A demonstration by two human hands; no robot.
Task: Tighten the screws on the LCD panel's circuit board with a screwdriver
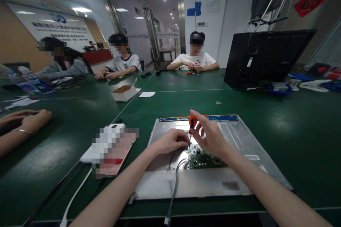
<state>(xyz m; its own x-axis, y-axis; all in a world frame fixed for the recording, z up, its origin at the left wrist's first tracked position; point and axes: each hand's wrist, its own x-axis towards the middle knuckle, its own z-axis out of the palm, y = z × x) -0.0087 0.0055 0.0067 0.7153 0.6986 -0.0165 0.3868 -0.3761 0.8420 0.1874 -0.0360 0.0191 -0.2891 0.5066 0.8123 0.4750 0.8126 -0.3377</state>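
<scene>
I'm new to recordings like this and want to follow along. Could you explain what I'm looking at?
There is no robot here, just a person's two bare hands. The single picture comes from a camera on that person's head, looking forward and down. The right hand holds an orange-handled screwdriver, tip down. The left hand has its fingertips close to the tip; whether they pinch anything is too small to tell. Below is a green circuit board on a flat metal panel, with a grey cable running toward the viewer. The green table also bears a small open box and a black monitor. Other people sit around it.
</scene>
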